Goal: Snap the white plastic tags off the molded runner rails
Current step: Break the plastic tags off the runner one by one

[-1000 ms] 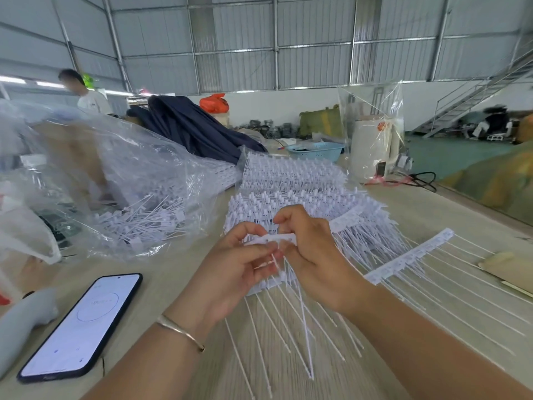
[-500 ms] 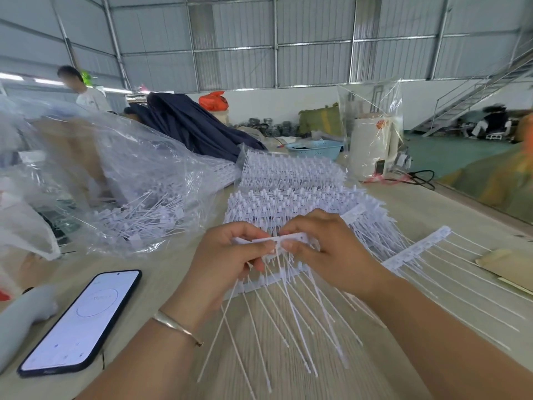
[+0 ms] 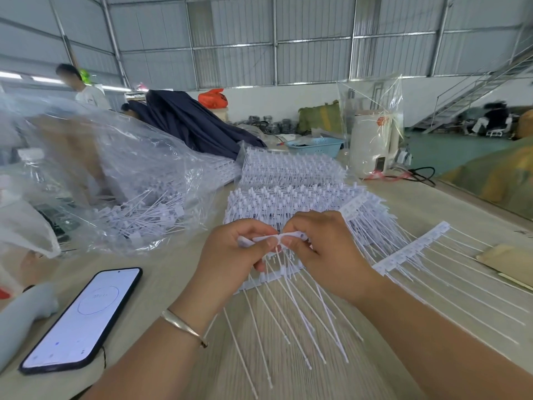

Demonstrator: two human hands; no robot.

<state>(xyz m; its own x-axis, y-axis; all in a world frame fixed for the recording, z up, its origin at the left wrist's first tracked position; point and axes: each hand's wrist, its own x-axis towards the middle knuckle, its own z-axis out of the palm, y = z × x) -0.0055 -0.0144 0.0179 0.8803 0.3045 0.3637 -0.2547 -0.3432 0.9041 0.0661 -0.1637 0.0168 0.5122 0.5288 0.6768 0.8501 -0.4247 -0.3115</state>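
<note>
Sheet-metal walls and a steel staircase (image 3: 473, 90) close the hall behind a pale wooden table (image 3: 178, 272), where I work seated. Centre: my left hand (image 3: 230, 255) and right hand (image 3: 326, 249) meet above the table, thumbs and forefingers pinching one white runner rail (image 3: 277, 237) from either side; both grips are narrow and closed on the rail, thumbnails nearly touching. Below the rail, thin tag stems (image 3: 291, 313) hang and fan toward me. A second rail piece (image 3: 268, 277) lies on the table beneath my hands.

Technique, as I judge it: I keep the two pinches close to the joint so the bend concentrates at one weak point, and twist my hands in opposite senses rather than pulling, which would only flex the strip. Supporting the rail close up should give a clean break and spare the thin stems from kinking. Whether the rail is already parting between my thumbs cannot be told.

Right: a rail with long stems (image 3: 412, 249) lies flat on the table. Behind: stacked unworked rails (image 3: 288, 194), more behind them. Left: a clear plastic bag (image 3: 138, 197) holding loose separated tags, just beside the stack. Near left: a lit phone (image 3: 83, 319) showing a round dial.
</note>
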